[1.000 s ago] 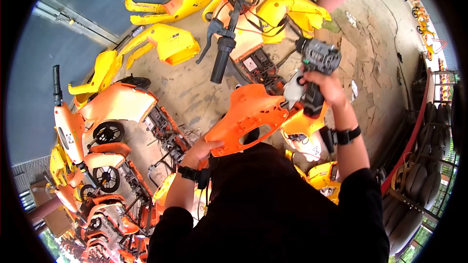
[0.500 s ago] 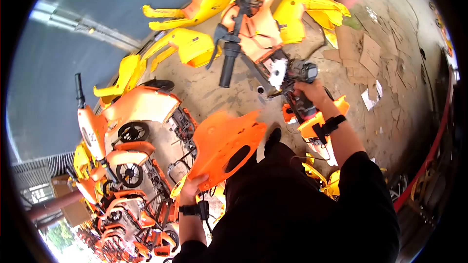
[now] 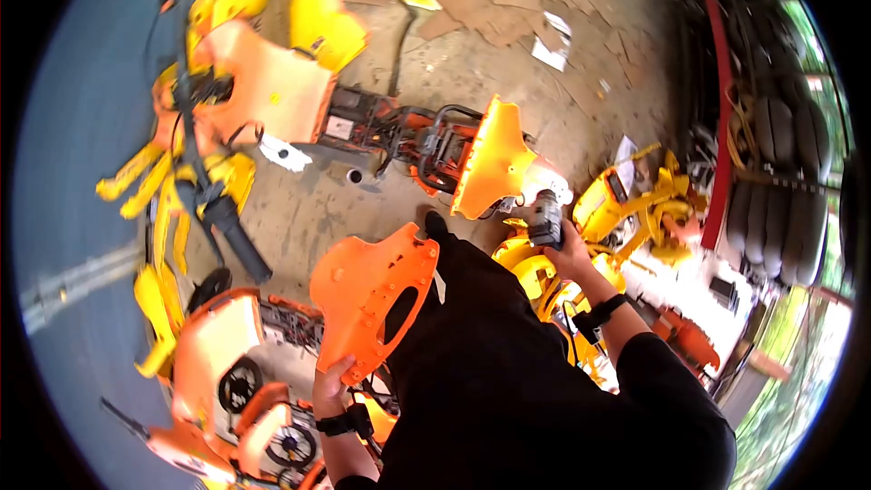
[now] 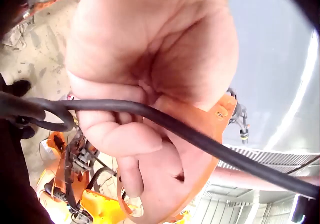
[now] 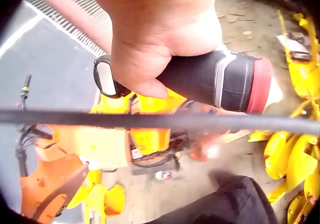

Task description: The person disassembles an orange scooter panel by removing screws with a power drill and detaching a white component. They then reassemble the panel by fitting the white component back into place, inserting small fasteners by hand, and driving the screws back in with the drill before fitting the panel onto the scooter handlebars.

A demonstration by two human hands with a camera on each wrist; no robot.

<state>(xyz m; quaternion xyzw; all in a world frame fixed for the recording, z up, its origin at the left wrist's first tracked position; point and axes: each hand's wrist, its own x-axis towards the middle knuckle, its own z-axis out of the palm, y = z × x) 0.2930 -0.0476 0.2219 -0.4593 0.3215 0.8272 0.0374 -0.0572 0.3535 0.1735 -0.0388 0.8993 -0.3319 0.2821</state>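
Looking down from the head camera, the left hand [image 3: 332, 387] grips the lower rim of an orange body panel [image 3: 372, 290]. The panel stands up in front of the person's dark-clad torso, clear of the ground. The right hand [image 3: 572, 256] is wrapped round a cordless driver [image 3: 546, 218], held low just beside an orange front fairing [image 3: 494, 159]. A stripped scooter frame [image 3: 399, 136] lies on the concrete floor [image 3: 435, 63]. Yellow panels [image 3: 331, 9] lie further off, and tyres [image 3: 780, 191] are stacked at the right. The panel looks like thin moulded plastic with a large cut-out. It is probably light and fairly stiff, though likely to flex and swing when held by one end.

At the left wrist, the left hand [image 4: 150, 59] has its fingers [image 4: 115, 139] curled over the edge of the orange body panel [image 4: 205, 166], pinching it tightly. A black cable [image 4: 240, 156] crosses in front. The rim seems the soundest place to take hold, or the cut-out's edge, though the moulded edges may be sharp.

At the right wrist, the right hand [image 5: 160, 34] clenches the cordless driver [image 5: 220, 81] by its black handle. The red-tipped end sticks out past the fist. The orange body panel [image 5: 45, 189] shows at lower left, well apart from the tool, which looks dense and is well secured in a full fist.
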